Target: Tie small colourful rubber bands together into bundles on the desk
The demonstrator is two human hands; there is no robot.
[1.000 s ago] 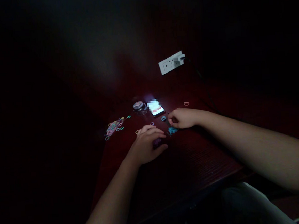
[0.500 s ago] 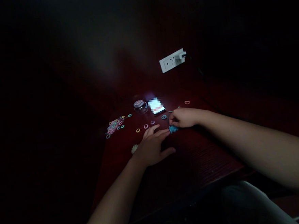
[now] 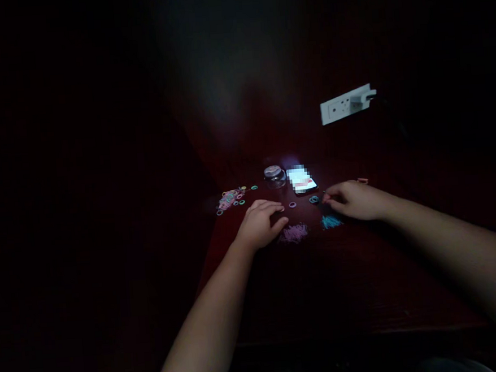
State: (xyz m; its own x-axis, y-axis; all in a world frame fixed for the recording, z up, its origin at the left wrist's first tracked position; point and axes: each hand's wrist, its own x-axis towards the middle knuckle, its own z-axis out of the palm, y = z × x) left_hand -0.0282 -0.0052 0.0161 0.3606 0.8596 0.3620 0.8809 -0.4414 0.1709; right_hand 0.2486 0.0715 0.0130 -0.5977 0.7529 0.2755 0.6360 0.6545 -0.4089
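The scene is very dark. My left hand (image 3: 261,223) rests palm down on the dark red table (image 3: 323,283), its fingertips near a small purple ring (image 3: 292,204). A purple bundle of small bands (image 3: 292,234) lies just right of it. My right hand (image 3: 353,200) lies further right with its fingers pinched together beside a blue ring (image 3: 314,199); whether it holds anything is too dark to tell. A blue bundle of bands (image 3: 331,221) lies just below that hand.
A pile of coloured small rings (image 3: 229,199) lies at the left of the table. A lit phone (image 3: 302,180) and a small round container (image 3: 274,174) sit at the back. A white power strip (image 3: 344,105) with a plug hangs on the wall.
The view has swung left, so everything sits further right. My left hand drew back from the blue bundle and now lies beside the purple one. My right hand lifted off the blue bundle.
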